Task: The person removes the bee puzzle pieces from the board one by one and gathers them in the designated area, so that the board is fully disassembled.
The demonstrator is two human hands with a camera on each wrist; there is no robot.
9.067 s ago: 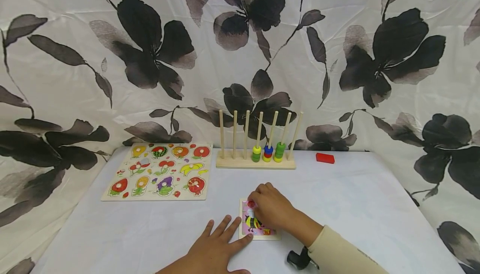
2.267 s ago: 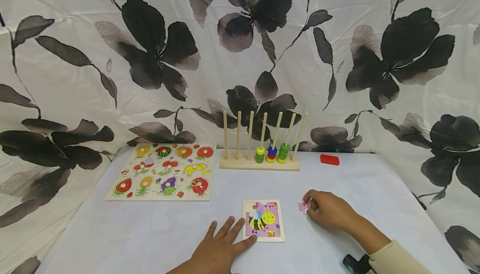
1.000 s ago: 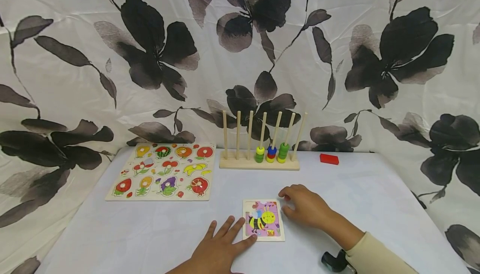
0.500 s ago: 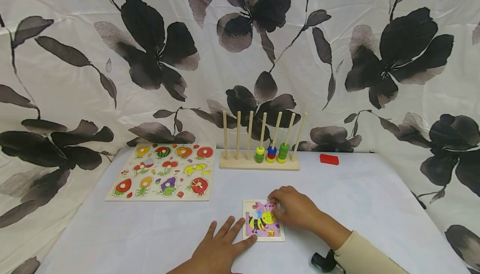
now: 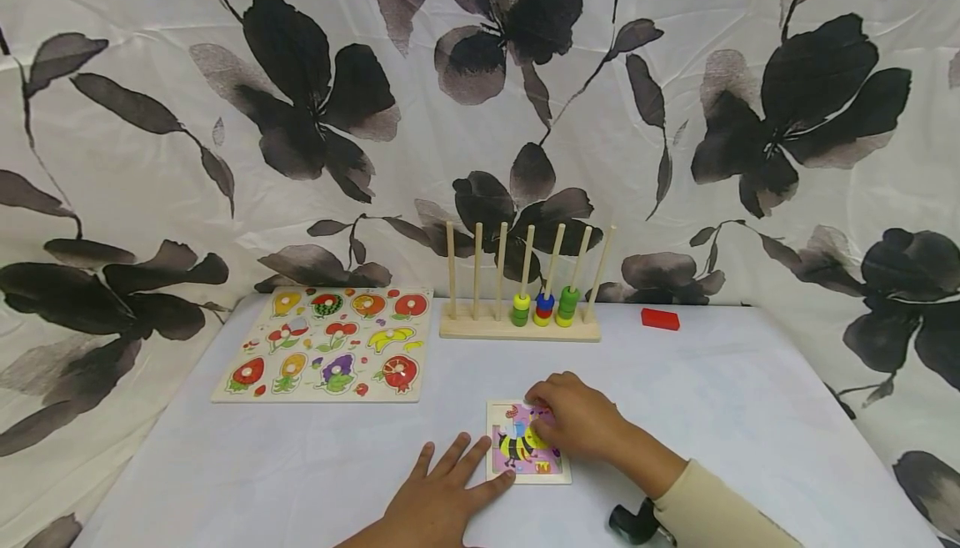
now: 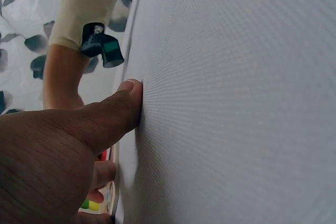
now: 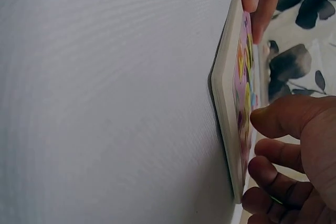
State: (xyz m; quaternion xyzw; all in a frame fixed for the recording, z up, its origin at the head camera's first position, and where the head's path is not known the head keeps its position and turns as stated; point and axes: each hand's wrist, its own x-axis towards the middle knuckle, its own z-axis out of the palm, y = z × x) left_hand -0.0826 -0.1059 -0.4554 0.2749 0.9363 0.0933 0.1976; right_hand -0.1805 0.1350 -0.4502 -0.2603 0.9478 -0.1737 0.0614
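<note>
A small framed bee puzzle (image 5: 517, 448) with a pink background lies on the white table. My left hand (image 5: 435, 494) is spread beside it, its fingertips at the left and lower edges of the frame. Over the puzzle's upper right part is my right hand (image 5: 581, 419), fingers bent down and hiding part of the bee's head. In the right wrist view the thumb of my right hand (image 7: 294, 156) is at the face of the puzzle (image 7: 244, 77), and the other fingers are curled near its edge. Whether a piece is between them cannot be told.
A fruit puzzle board (image 5: 315, 381) lies at the back left. Behind the bee puzzle stands a wooden peg rack (image 5: 476, 329) with coloured rings on several pegs. A red block (image 5: 660, 319) sits at the back right. A black device (image 5: 633, 523) is at the right wrist.
My right hand held a pink puzzle piece right of the frame; it has moved left over the puzzle, and that piece no longer shows on the table. My left hand stays put.
</note>
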